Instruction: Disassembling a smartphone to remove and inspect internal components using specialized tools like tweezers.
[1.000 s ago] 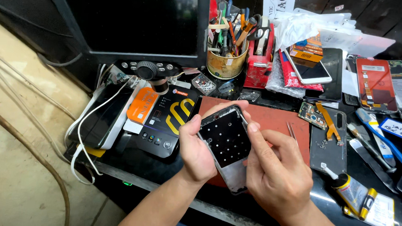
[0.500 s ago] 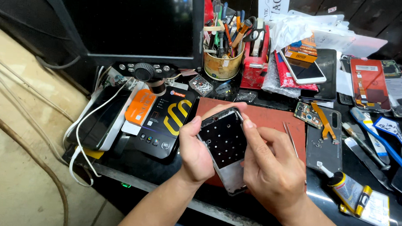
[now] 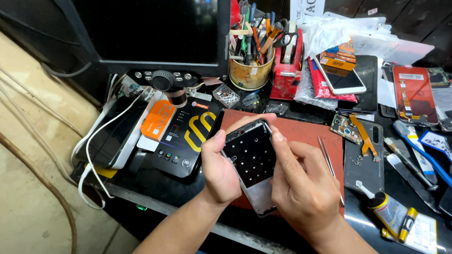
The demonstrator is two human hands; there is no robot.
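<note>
My left hand (image 3: 219, 168) grips an opened phone body (image 3: 250, 159) by its left edge, over a red work mat (image 3: 308, 134). The phone's inner face is black with small pale dots, and its silver frame shows at the bottom. My right hand (image 3: 302, 187) wraps the phone's right side, with the index finger pressed along the upper right edge. Both hands hold it tilted, just above the bench's front edge.
A dark monitor (image 3: 154, 25) stands at the back left, a tin of tools (image 3: 250, 66) beside it. Tweezers (image 3: 329, 166) lie on the mat. A glue tube (image 3: 391, 213), phone parts, a grey back cover (image 3: 366, 160) and white cables (image 3: 98, 151) crowd the bench.
The view has shifted slightly. My right index finger has slid up along the phone's right edge; the phone stays held in both hands.
</note>
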